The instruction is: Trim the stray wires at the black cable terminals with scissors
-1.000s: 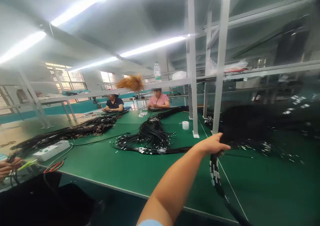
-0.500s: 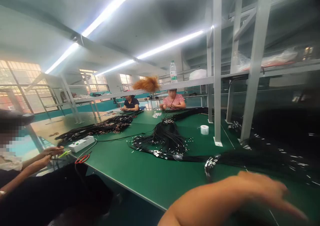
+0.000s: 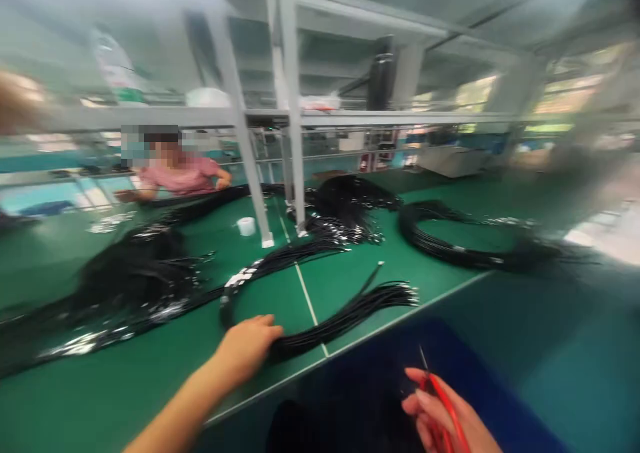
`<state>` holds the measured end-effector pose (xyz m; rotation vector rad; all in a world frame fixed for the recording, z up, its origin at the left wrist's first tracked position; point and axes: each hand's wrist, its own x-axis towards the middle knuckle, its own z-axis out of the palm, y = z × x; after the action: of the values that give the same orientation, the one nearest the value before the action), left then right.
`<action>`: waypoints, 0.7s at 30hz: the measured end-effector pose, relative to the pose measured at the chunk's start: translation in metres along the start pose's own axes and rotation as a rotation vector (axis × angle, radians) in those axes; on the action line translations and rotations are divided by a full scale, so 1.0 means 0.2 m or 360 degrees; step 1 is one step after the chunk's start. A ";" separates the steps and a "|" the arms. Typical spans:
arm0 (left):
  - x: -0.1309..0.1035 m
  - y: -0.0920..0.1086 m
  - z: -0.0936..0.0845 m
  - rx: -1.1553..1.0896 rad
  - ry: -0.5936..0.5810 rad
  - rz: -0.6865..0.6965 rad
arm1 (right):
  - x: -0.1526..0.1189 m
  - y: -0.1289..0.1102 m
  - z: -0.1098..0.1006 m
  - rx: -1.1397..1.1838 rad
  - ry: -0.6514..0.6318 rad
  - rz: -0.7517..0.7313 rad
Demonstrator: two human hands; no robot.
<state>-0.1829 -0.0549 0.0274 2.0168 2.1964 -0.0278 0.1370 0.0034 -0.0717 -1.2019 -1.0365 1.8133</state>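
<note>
My left hand (image 3: 250, 347) reaches over the table, its fingers closed over the near bend of a bundle of black cables (image 3: 345, 321). The bundle curves round to the right and ends in several silvery tips by the table edge. White tape or labels (image 3: 243, 274) show farther along its bend. Below the table edge, my right hand (image 3: 453, 413) grips red-handled scissors (image 3: 447, 399), their thin metal point upward. Blur hides how far the blades are apart.
More black cables lie in a heap (image 3: 135, 266) to the left and a coil (image 3: 425, 239) to the right. Grey shelf posts (image 3: 295, 173) stand on the green table (image 3: 280, 386), near a white roll (image 3: 246, 226). A person in pink (image 3: 183, 173) sits across.
The view has swung right. My left arm, earlier stretched over the table with fingers extended, now has its hand on the cable bundle. My right hand with the scissors has come into view.
</note>
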 end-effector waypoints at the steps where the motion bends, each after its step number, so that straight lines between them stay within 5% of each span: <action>1: 0.01 -0.02 -0.01 -0.0020 -0.0028 0.0005 | -0.01 0.01 -0.02 0.0066 0.0037 -0.0007; 3: 0.04 0.02 -0.01 -0.0087 -0.0014 0.0011 | -0.01 0.04 -0.03 0.0116 0.0129 -0.0072; 9: 0.28 0.39 0.12 -0.0320 0.0096 0.0018 | 0.01 0.06 0.04 0.0031 0.0015 -0.0189; 12: 0.41 0.41 0.16 -0.0389 0.0021 0.0067 | 0.01 0.03 0.04 -0.0174 0.0009 -0.0234; 15: 0.48 0.37 0.15 -0.0419 -0.0098 0.0121 | 0.03 -0.01 0.05 -0.0383 0.0263 -0.0462; 18: 0.45 0.39 0.11 -0.0350 -0.0182 0.0076 | 0.08 -0.05 0.08 -0.0600 0.0379 -0.0772; 21: 0.39 0.48 0.10 -0.0245 -0.0266 -0.0035 | 0.17 -0.08 0.09 -0.0806 0.0256 -0.0990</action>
<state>-0.0910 0.0280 0.0073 1.8384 2.0515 -0.0279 0.1107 0.0358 -0.0659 -1.1063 -1.6124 0.9889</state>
